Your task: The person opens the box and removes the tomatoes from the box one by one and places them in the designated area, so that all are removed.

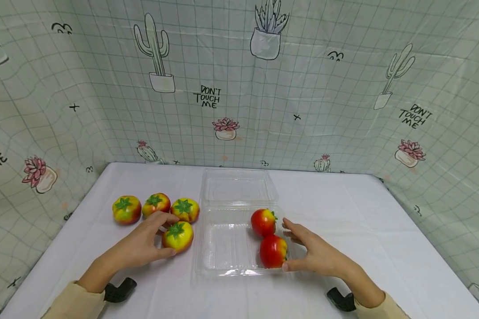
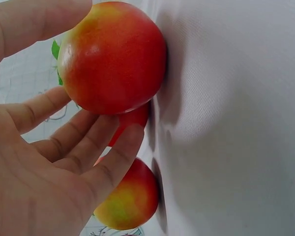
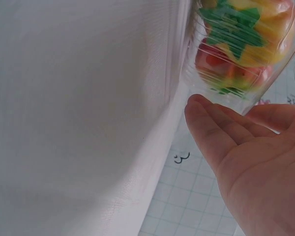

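Note:
My left hand (image 1: pixel 143 241) curls its thumb and fingers round a yellow-green tomato (image 1: pixel 178 236) with a green star-shaped leaf top. From the left wrist view, this tomato (image 2: pixel 115 59) shows a red underside close over the cloth. A clear plastic clamshell box (image 1: pixel 223 248) lies unfolded in the middle, its lid toward the back. Two red tomatoes, a rear one (image 1: pixel 262 223) and a front one (image 1: pixel 272 251), sit on their sides along the box's right part. Just outside that right edge is my right hand (image 1: pixel 319 252), fingers extended and holding nothing; its fingertips (image 3: pixel 196 101) come near the box wall.
Behind my left hand stand three more red-yellow tomatoes: one at far left (image 1: pixel 126 212), one in the middle (image 1: pixel 157 204), and one (image 1: pixel 187 210) close to the box. A white cloth (image 1: pixel 343 208) covers the table. Patterned fabric (image 1: pixel 239 79) encloses the back and sides.

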The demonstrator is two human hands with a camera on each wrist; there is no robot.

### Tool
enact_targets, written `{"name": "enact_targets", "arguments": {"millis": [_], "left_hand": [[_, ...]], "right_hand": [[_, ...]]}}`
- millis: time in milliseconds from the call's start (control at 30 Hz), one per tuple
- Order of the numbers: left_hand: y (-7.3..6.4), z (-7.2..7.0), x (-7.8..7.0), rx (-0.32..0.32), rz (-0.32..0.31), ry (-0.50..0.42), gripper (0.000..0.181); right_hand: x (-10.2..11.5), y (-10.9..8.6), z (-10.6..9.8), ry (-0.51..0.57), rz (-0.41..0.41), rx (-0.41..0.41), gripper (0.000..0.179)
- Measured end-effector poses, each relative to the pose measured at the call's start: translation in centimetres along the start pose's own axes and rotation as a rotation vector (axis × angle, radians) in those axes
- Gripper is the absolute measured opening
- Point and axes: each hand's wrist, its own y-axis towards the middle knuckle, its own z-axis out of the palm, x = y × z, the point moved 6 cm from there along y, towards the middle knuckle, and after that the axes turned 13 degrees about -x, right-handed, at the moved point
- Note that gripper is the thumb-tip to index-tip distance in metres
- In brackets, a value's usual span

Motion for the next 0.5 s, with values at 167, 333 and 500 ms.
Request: {"name": "enact_targets", "arguments": {"millis": [167,333,500], "left_hand": [[0.1,-0.1,-0.1,-0.014,0.005,0.003,0.062],[0.2,-0.4,-0.4,-0.066,0.028,0.009,0.059],[0.2,-0.8,-1.1,-0.13,0.079,-0.019,0.055]], "right_hand": [[0.0,0.0,0.0,0.0,-0.002,0.001,0.106],[-0.1,0.0,0.0,0.0,0.007,0.001,0.105],[-0.1,0.1,0.0,-0.001,0.008,0.002,0.105]]}}
